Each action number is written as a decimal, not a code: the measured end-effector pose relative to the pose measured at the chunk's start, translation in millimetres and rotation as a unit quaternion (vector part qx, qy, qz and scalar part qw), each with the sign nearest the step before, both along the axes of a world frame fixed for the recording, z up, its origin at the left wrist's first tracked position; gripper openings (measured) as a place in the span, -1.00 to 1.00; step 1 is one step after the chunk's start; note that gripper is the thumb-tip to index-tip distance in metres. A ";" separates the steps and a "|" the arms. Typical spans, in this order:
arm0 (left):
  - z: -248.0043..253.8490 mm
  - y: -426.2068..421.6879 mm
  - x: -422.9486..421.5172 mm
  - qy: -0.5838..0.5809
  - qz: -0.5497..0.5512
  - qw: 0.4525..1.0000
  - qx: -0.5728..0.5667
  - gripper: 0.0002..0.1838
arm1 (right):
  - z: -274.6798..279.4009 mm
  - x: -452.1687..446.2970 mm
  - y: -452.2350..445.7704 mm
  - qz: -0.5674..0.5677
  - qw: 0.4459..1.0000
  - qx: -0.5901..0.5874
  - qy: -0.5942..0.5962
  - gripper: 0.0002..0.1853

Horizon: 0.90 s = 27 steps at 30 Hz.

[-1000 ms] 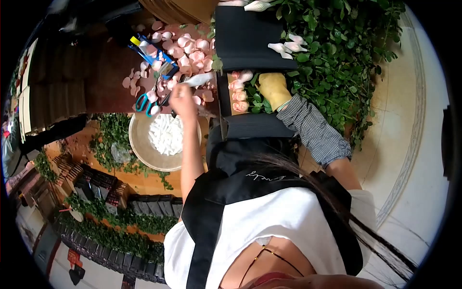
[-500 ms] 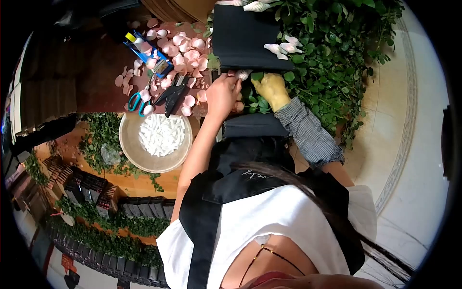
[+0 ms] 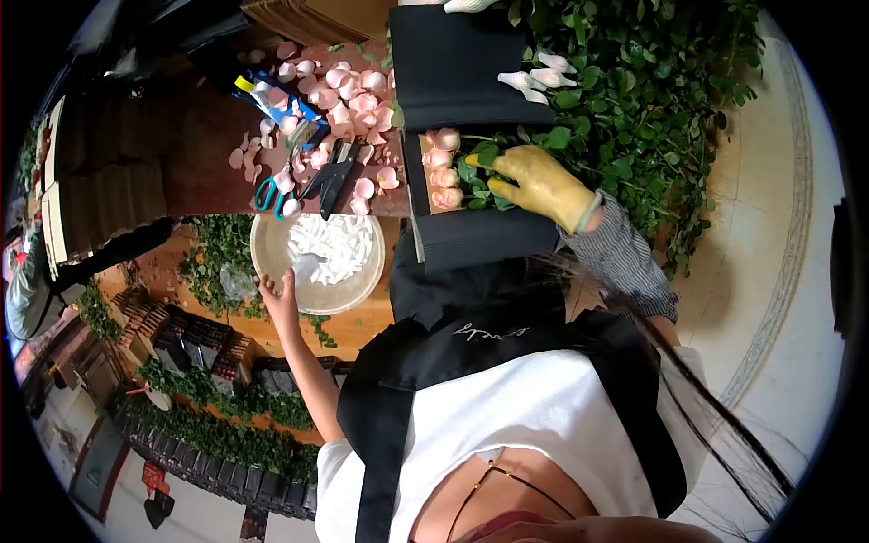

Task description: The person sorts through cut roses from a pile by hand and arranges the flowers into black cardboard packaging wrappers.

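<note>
My left hand [image 3: 279, 303] is at the near-left rim of a round bowl [image 3: 376, 281] of small white sleeves [image 3: 339, 249], fingers apart. A pale, blurred sleeve-like piece [image 3: 310, 267] lies just beyond the fingertips, over the bowl. My right hand [image 3: 543, 185], in a yellow glove, rests over green rose leaves [image 3: 484, 192] with its fingers spread. Beside its fingertips several pink roses [image 3: 442, 158] lie in a row on brown card inside black wrapping [image 3: 489, 235]. Any stem under the glove is hidden.
Pink petals [image 3: 362, 109], a black stapler [image 3: 333, 176], teal-handled scissors [image 3: 270, 195] and a blue tool [image 3: 303, 127] lie on the dark red table. Leafy stems with white-netted buds [image 3: 539, 77] fill the right. Bundled flowers [image 3: 217, 480] line the floor at lower left.
My left hand has left the roses and moved down-left to the bowl. The netted bud at the row's top now shows as a bare pink rose. My gloved hand shifted slightly right.
</note>
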State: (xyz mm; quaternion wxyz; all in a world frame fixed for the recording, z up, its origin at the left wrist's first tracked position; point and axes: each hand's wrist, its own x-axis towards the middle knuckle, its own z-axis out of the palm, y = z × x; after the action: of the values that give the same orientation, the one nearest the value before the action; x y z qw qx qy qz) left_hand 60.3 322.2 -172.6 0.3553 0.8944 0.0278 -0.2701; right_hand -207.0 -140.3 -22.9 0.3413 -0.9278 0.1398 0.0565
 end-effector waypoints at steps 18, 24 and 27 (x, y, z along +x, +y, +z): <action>80.2 -257.5 -83.0 0.122 -0.408 0.883 -0.197 -0.60 | -26.6 23.2 35.5 0.122 0.968 -0.092 0.200 -0.82; 69.6 -273.4 -89.2 0.054 -0.470 0.867 -0.155 -0.54 | -24.9 38.8 39.9 0.125 0.943 -0.102 0.291 -0.82; 77.2 -278.2 -94.1 0.076 -0.462 0.868 -0.167 -0.56 | -16.3 52.6 41.9 -0.126 0.880 0.032 0.457 -0.83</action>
State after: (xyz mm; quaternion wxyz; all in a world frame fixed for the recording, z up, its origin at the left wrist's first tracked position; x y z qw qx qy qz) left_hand -33.8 44.0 -95.4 0.3307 0.7093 -0.4070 -0.4710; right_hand -154.4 -98.3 -39.2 0.2728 -0.7621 0.3943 0.4351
